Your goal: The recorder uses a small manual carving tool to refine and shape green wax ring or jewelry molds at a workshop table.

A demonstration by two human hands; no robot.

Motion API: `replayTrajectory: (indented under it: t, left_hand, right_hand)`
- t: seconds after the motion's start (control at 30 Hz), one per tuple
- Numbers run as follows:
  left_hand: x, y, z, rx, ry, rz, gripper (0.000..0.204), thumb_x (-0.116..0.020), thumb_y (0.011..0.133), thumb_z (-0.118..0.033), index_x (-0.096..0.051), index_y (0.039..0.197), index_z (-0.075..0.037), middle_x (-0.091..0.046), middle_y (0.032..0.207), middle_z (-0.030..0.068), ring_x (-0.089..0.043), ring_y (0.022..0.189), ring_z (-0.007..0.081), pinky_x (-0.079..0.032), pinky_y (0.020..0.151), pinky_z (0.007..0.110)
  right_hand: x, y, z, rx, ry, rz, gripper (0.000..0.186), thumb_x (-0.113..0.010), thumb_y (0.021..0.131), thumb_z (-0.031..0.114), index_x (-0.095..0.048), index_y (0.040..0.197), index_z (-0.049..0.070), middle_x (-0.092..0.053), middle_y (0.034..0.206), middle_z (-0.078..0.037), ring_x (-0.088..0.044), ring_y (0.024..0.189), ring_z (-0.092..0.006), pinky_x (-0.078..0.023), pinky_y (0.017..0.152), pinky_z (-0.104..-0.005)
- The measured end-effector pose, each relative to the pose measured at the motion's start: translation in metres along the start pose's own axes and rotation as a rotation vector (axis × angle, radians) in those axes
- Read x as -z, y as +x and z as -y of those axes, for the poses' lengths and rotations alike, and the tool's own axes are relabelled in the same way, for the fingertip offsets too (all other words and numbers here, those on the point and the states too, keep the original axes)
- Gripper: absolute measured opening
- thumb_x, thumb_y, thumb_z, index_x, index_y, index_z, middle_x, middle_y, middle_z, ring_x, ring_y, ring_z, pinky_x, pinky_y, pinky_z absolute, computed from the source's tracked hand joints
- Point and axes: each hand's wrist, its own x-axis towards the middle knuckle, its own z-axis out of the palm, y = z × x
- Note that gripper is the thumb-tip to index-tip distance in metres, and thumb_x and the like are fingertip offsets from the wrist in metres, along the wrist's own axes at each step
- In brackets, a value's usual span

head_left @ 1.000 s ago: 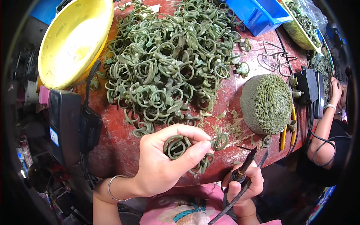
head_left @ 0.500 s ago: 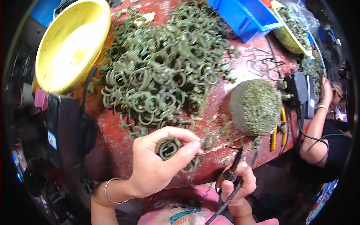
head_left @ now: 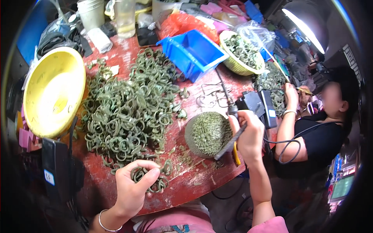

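Observation:
My left hand is curled around several green ring pieces at the front edge of the red table, below a large heap of similar pieces. My right hand is raised beside a textured green cylindrical block, closed on a dark pen-like tool with a wire stand behind it. A long grey shaft slants down from this hand across the block; I cannot make out whether it is a cord or a second tool.
Yellow basin at left, above a black device. Blue bin, basket of green pieces and red bag at the back. A co-worker works at right, near black boxes and a cable.
My right hand has risen from below the table edge to beside the block with the tool. My left hand still holds the rings. The view has tilted up, showing more of the table's back.

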Motion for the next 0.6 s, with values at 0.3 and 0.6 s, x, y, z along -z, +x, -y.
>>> replayTrajectory:
  t: [0.3, 0.6]
  left_hand:
    - [-0.009, 0.001, 0.002, -0.124, 0.041, -0.088, 0.012, -0.055, 0.078, -0.012, -0.052, 0.081, -0.001, -0.054, 0.06, 0.0058, -0.051, 0.039, 0.0119, -0.038, 0.033, 0.022]
    - [0.001, 0.005, 0.009, -0.065, 0.148, -0.08, 0.014, -0.059, 0.08, -0.008, -0.059, 0.091, 0.0, -0.056, 0.071, 0.0012, -0.051, 0.056, 0.0066, -0.039, 0.05, 0.018]
  right_hand:
    - [-0.003, -0.001, -0.007, -0.175, -0.107, 0.109, 0.018, -0.063, 0.077, 0.018, -0.056, 0.082, 0.002, -0.053, 0.064, -0.012, -0.055, 0.061, -0.0268, -0.044, 0.058, -0.0348]
    - [0.073, -0.014, 0.058, 0.249, 1.106, -0.061, 0.017, -0.051, 0.086, 0.011, -0.052, 0.093, -0.005, -0.06, 0.083, -0.014, -0.058, 0.073, -0.0159, -0.047, 0.062, -0.0313]
